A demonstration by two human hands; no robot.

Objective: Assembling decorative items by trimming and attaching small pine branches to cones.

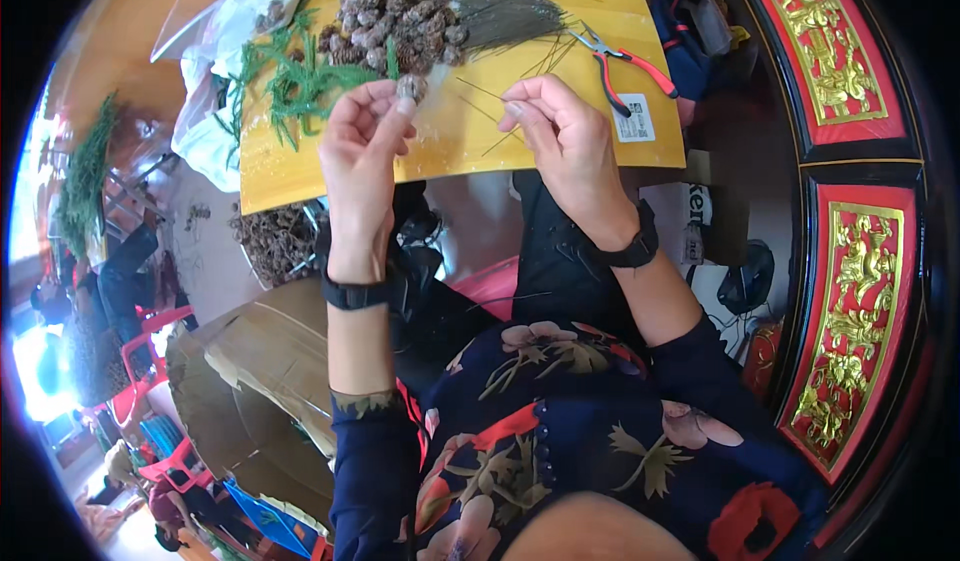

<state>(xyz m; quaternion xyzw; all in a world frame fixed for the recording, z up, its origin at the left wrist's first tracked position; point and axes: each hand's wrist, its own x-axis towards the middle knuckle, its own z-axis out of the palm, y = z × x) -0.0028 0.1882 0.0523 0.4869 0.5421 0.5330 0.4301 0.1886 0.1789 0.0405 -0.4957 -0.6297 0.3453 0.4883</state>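
Over the yellow tabletop (650,141), my left hand (365,131) pinches a small brown pine cone (412,87) between thumb and fingertips. My right hand (560,126) is closed in a pinch on a thin dark wire (480,88), whose free end points toward the pine cone. The two hands are apart. Beyond them lies a heap of pine cones (385,16), with a bundle of dark wires (510,16) beside it. Red-and-black handled pliers (606,56) rest to the right of my right hand. Green artificial sprigs (300,86) lie left of my left hand.
Clear plastic bags (215,91) hang over the table's left edge. A container full of brown cones (280,241) stands below the table. An open cardboard box (250,391) is at my left. Red panels with gold carving (850,311) line the right side. A white label (632,119) lies near the pliers.
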